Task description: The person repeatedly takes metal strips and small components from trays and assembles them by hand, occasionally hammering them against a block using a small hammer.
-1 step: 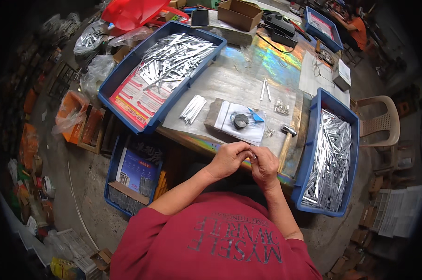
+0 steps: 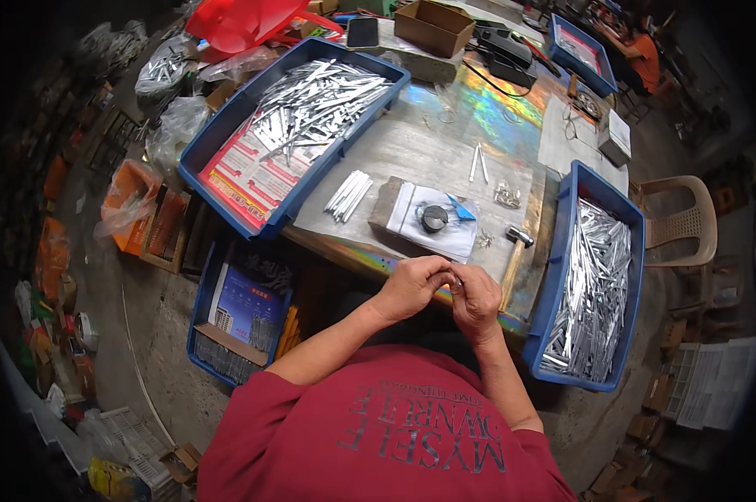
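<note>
My left hand (image 2: 413, 286) and my right hand (image 2: 476, 303) meet just off the near edge of the workbench. Fingertips of both are pinched together around something small, mostly hidden, with a shiny bit at the right fingers. Just beyond them lies a block topped with a white pad (image 2: 459, 245), which carries a round dark object (image 2: 434, 219) and a blue piece (image 2: 461, 208). To its left is a row of slim silver strips (image 2: 348, 197). A hammer (image 2: 514, 255) lies right of the block, near small metal parts (image 2: 485, 240) and another little pile (image 2: 507, 195).
A blue tray (image 2: 307, 197) of silver strips stands at the left, another blue tray (image 2: 635, 276) at the right edge. Two loose strips (image 2: 478, 163) lie mid-bench. Farther back are a cardboard box (image 2: 432, 29) and a phone (image 2: 363, 33). A plastic chair (image 2: 687, 222) stands at right.
</note>
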A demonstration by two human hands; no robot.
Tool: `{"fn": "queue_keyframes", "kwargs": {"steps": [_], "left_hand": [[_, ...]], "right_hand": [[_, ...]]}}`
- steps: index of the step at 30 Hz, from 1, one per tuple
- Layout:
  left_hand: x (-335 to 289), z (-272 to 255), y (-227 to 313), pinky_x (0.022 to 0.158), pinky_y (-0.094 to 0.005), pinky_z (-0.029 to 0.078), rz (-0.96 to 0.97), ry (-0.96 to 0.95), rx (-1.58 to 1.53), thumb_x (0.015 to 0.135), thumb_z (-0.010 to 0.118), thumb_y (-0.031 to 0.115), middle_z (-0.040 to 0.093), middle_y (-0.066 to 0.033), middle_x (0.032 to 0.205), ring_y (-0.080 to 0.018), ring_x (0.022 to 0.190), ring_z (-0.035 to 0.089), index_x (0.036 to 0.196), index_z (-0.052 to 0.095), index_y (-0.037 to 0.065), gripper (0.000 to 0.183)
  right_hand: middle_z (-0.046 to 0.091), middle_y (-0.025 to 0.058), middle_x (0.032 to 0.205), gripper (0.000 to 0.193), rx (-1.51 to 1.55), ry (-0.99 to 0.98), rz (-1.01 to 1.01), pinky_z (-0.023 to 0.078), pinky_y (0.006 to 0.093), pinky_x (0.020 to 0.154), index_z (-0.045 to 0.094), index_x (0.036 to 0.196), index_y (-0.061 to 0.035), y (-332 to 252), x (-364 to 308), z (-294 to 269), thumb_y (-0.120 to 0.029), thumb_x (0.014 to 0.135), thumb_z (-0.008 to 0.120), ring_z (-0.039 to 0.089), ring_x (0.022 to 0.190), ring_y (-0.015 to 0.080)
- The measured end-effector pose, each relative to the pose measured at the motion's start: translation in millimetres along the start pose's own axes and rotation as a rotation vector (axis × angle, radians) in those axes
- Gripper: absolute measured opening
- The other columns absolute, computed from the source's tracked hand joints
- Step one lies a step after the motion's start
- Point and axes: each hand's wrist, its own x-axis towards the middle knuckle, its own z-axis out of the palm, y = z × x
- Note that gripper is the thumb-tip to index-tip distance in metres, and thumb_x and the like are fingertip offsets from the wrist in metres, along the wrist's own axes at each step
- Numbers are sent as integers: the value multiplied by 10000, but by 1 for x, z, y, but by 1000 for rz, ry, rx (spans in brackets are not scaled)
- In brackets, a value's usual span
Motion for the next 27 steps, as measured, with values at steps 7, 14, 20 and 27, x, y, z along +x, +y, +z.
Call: {"fn": "queue_keyframes", "kwargs": {"steps": [7, 14, 20, 27], "left_hand": [[-3, 2, -12, 557, -328, 413, 249, 22, 187, 708, 558, 55, 529, -108, 657, -267, 618, 520, 725, 527, 18, 51], [-4, -7, -12, 558, -343, 408, 349, 46, 259, 684, 571, 44, 521, -104, 663, -271, 634, 516, 711, 526, 22, 57], [4, -48, -27, 574, -338, 418, 170, 291, 394, 684, 572, 43, 530, -119, 659, -277, 637, 528, 724, 545, 9, 59], [20, -107, -59, 608, -369, 429, -28, 413, 821, 703, 556, 104, 543, -128, 712, -297, 686, 534, 708, 549, 25, 80]], "right_hand": [[534, 121, 638, 69, -1, 69, 123, 413, 291, 486, 539, 755, -6, -4, -7, 2, -71, 740, 557, 532, 556, 248], [450, -16, 564, 202, 780, 90, 753, 272, 173, 409, 541, 791, -7, 5, -7, 9, -204, 822, 506, 370, 476, 29], [469, -12, 643, 247, 855, 10, 845, 276, 137, 428, 467, 996, 12, -2, 3, 10, -174, 834, 479, 369, 500, 13], [460, -16, 642, 201, 795, -25, 877, 281, 136, 418, 489, 985, -4, 4, -21, 9, -141, 846, 444, 365, 490, 14]]}}
